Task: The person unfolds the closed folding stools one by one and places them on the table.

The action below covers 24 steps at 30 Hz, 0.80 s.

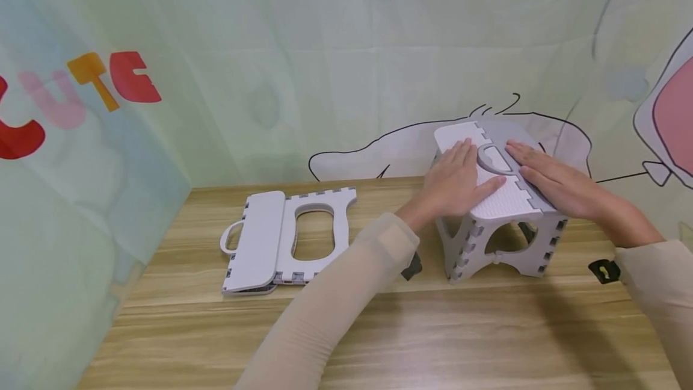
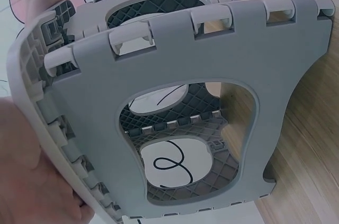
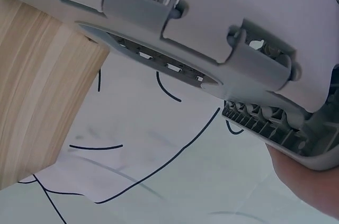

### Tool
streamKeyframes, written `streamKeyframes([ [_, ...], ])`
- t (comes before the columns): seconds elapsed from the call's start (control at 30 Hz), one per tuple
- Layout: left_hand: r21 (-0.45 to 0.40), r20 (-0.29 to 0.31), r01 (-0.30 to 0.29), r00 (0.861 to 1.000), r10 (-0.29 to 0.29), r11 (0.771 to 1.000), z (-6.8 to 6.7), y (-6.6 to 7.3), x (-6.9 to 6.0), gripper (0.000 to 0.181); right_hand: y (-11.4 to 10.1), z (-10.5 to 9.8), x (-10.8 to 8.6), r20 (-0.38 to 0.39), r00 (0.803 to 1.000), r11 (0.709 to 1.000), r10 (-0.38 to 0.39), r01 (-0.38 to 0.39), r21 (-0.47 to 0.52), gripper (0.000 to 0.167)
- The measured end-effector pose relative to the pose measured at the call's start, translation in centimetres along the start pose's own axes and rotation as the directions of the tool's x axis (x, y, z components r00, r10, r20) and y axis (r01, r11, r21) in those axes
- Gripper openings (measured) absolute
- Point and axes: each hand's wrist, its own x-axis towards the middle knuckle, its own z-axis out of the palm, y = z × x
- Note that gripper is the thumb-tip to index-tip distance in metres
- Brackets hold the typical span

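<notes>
An unfolded step stool (image 1: 506,197), with a top half white and half grey, stands upright on the wooden table at the right. My left hand (image 1: 452,182) lies on the white half, fingers extended and thumb spread. On the grey half, beyond the curved grey handle (image 1: 489,161), rests my right hand (image 1: 563,182) with straight fingers. In the left wrist view the stool's side panel (image 2: 185,65) has a large oval opening, and the left hand (image 2: 37,166) is against the top's edge. The right wrist view shows the hinged panel (image 3: 196,12) close up, with part of a hand below.
A second stool (image 1: 260,239), white and folded, lies on the table (image 1: 460,342) left of the standing one, its handle pointing left. A printed curtain (image 1: 325,65) hangs behind and to the left. Small dark objects show beside both sleeves.
</notes>
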Motion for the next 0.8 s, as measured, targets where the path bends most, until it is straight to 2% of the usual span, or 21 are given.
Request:
streamKeyframes([
  [0.17,0.009,0.001,0.006,1.000,-0.006,1.000,-0.09,0.00,0.06,0.087,-0.12,-0.08,0.11,0.025,0.999,0.999,0.043,-0.043,-0.015,0.054],
  [0.43,0.003,0.001,0.004,1.000,-0.004,1.000,-0.03,0.02,0.10,0.087,0.03,-0.11,0.22,0.047,0.998,0.997,0.052,-0.049,-0.054,0.055],
  [0.67,-0.048,0.000,0.003,1.000,-0.003,0.999,-0.03,-0.19,0.06,0.086,-0.11,-0.20,0.29,0.075,0.995,0.993,0.066,-0.058,-0.104,0.058],
  [0.8,-0.112,-0.008,-0.004,1.000,0.003,0.994,-0.20,-0.42,0.06,0.083,-0.31,-0.46,0.54,0.090,0.993,0.990,0.076,-0.064,-0.129,0.058],
])
